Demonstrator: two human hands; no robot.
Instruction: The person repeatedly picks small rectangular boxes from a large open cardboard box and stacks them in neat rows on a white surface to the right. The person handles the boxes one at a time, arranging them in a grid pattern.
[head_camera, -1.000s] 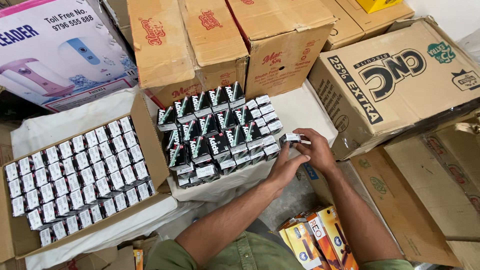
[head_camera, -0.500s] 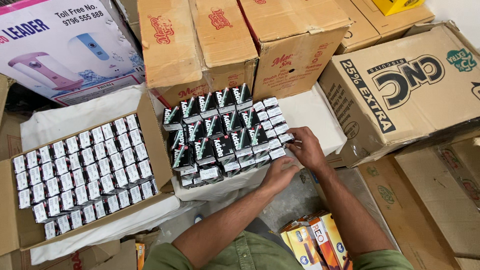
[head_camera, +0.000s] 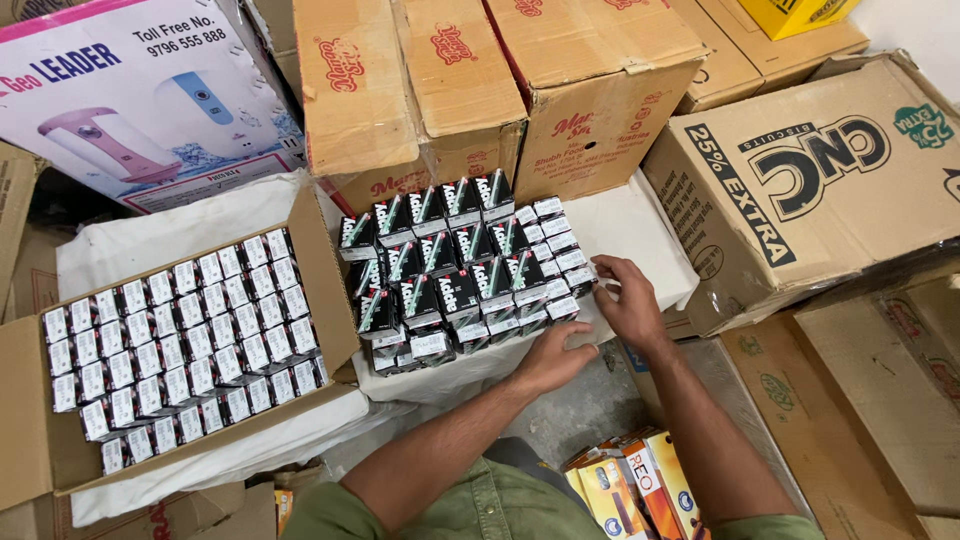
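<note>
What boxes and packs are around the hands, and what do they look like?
Small black packs: stacked in rows on white cloth, white ends, beside both hands.
Open carton: left, brown, filled with rows of small white-topped packs.
Appliance box: top left, white and pink, pictured device.
Brown cartons: top middle, red printing.
Big carton: right, brown, black and green print.
Orange boxes: bottom, upright, near the arms.

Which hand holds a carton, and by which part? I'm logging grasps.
Neither: the right hand only touches the stack at its right edge; the left hand rests at its front.
</note>
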